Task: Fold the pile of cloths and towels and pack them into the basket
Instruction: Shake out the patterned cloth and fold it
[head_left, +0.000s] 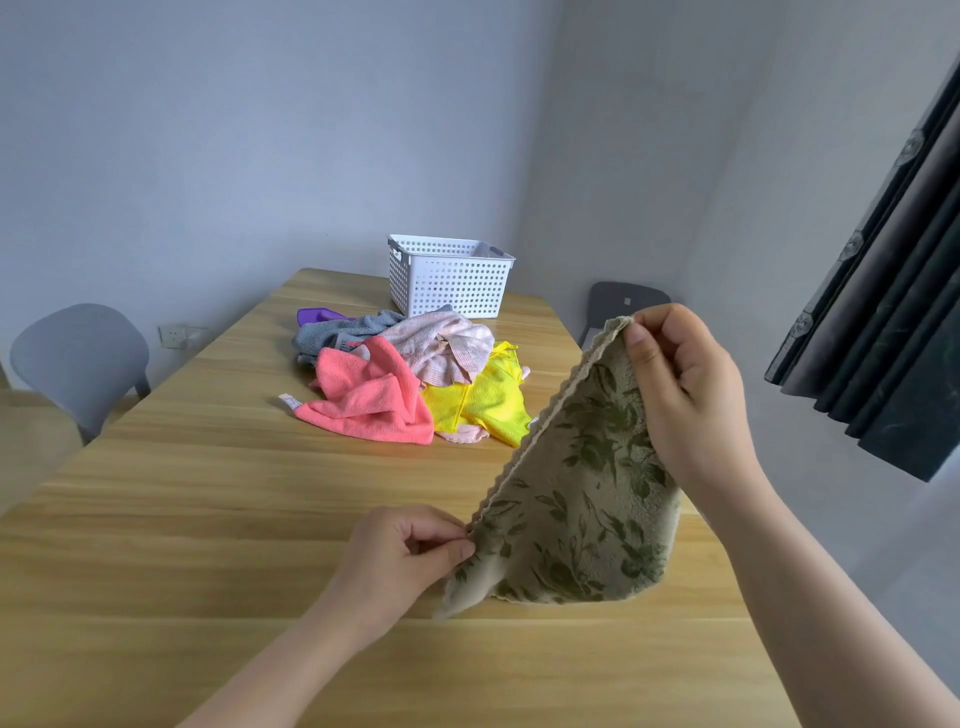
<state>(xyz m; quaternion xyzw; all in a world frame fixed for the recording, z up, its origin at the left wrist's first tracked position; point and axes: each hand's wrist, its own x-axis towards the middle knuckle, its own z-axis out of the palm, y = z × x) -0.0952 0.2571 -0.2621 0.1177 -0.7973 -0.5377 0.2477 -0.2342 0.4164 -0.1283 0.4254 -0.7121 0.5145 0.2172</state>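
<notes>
The left hand pinches the near corner of a beige towel with green leaf print, and the right hand pinches its far corner higher up, so the scalloped edge slants from near-left up to far-right above the wooden table. Farther off lies the pile of cloths; the pink cloth carries a small white tag, its writing unreadable. The white perforated basket stands just beyond.

A home room is indicated by a wooden table, chairs, curtain and laundry.
</notes>
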